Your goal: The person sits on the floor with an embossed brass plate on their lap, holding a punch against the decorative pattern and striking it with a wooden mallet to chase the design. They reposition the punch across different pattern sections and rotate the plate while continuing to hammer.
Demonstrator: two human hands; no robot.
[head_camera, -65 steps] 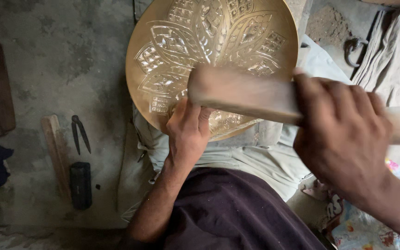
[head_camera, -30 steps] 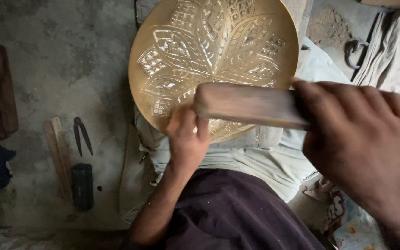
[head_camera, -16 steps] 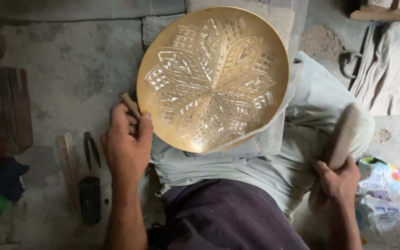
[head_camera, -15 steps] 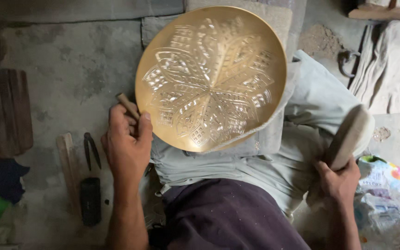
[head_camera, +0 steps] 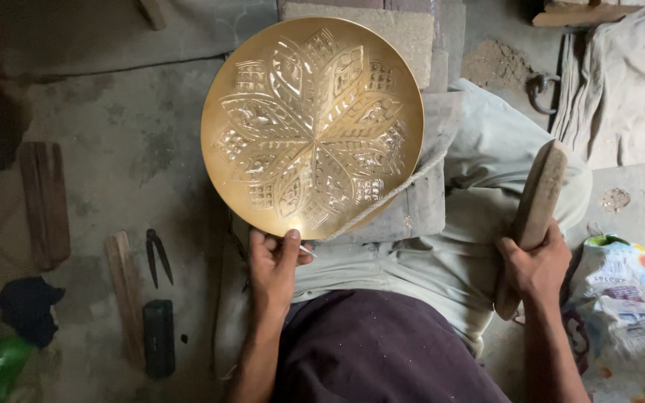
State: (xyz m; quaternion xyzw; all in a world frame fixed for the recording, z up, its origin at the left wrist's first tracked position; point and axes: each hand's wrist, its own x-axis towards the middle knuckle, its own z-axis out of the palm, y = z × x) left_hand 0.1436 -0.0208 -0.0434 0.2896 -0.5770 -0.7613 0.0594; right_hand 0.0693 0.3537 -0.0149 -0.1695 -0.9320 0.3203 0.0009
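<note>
Left hand (head_camera: 274, 261) pinches lower rim of brass plate (head_camera: 312, 127), thumb on top, fingers under; small metal tool barely showing by thumb. Plate, embossed with leaf pattern, tilted on stone block (head_camera: 419, 186) over person's lap. Right hand (head_camera: 535, 265) closed around wooden mallet (head_camera: 533, 213), held upright beside right knee, well apart from plate. Pliers (head_camera: 158, 257) and wood strips on floor far left.

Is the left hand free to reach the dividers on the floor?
Probably not yet: the left hand grips the brass plate's rim and a small tool. Otherwise, nothing blocks the dividers.
</note>
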